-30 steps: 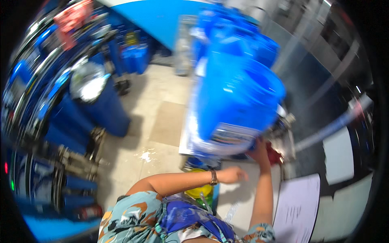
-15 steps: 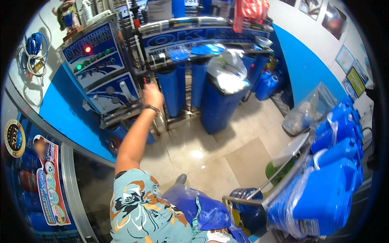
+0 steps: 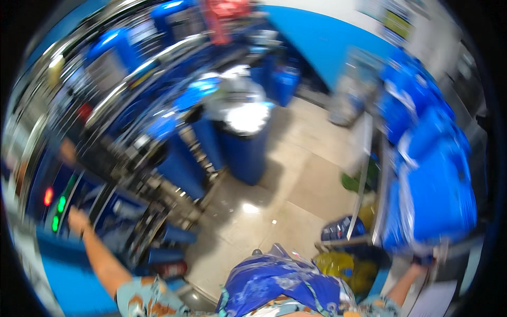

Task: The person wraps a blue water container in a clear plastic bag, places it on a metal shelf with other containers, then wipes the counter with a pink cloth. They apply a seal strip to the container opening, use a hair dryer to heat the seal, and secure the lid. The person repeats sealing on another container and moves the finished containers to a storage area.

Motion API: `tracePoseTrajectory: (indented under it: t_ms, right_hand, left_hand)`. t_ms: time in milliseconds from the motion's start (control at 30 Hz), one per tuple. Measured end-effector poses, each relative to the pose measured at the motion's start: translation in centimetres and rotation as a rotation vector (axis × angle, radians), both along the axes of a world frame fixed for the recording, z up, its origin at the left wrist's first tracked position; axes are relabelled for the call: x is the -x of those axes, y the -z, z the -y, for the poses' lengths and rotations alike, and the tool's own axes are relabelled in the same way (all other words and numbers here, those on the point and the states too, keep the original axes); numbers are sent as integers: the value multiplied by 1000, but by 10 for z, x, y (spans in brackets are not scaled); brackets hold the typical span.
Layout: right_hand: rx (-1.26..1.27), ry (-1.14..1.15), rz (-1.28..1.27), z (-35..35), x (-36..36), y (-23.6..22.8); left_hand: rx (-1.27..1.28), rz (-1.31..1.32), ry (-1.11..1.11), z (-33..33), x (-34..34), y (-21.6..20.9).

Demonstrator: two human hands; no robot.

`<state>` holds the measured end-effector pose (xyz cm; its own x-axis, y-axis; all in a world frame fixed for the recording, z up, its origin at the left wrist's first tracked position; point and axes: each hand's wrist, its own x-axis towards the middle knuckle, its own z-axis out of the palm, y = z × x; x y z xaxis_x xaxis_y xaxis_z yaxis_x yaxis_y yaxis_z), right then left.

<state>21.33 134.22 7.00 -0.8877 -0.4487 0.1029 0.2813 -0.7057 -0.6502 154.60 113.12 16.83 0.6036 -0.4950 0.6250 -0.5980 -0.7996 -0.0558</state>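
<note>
My left hand (image 3: 79, 222) reaches out at the left, close to the front of a control panel (image 3: 38, 193) with one red and two green lights lit. Motion smears its fingers, so a touch on a switch cannot be made out. Low on the right, my right hand (image 3: 419, 268) is by the lower end of a metal rack (image 3: 381, 179) that bears blue water jugs (image 3: 441, 185). Something small and dark shows at its fingers, too blurred to name. A blue plastic-like apron (image 3: 269, 282) covers my front.
Tall blue filter housings (image 3: 182, 166) stand along the pipework. Beside them is a blue bin (image 3: 245, 158) with a clear liner. A filled clear bag (image 3: 351, 95) rests by the far wall. Yellow bundles (image 3: 338, 264) and a dark blue round container (image 3: 342, 228) sit under the rack. Pale tiles (image 3: 311, 179) cover the floor.
My view has swung to the right. My left hand has moved from the pipes beside the filter housings to the panel's lights. My right hand has come into view by the rack.
</note>
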Motion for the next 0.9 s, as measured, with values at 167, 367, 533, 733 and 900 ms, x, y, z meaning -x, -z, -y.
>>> tracePoseTrajectory:
  t_ms: [167, 367, 533, 733, 900]
  right_hand:
    - [100, -60, 43, -26, -1, 30]
    - [-358, 270, 81, -21, 21, 71]
    - [-1627, 685, -1361, -7, 51, 88]
    - [-1728, 954, -1146, 22, 109, -18]
    - [-1766, 414, -940, 38, 167, -62]
  left_hand:
    - [-151, 16, 107, 17, 25, -27]
    - [-375, -413, 636, 117, 243, 35]
    - [-1085, -813, 860, 126, 486, 98]
    - [-1388, -795, 1921, 2, 857, 150]
    - [-1183, -422, 2633, -127, 1089, 116]
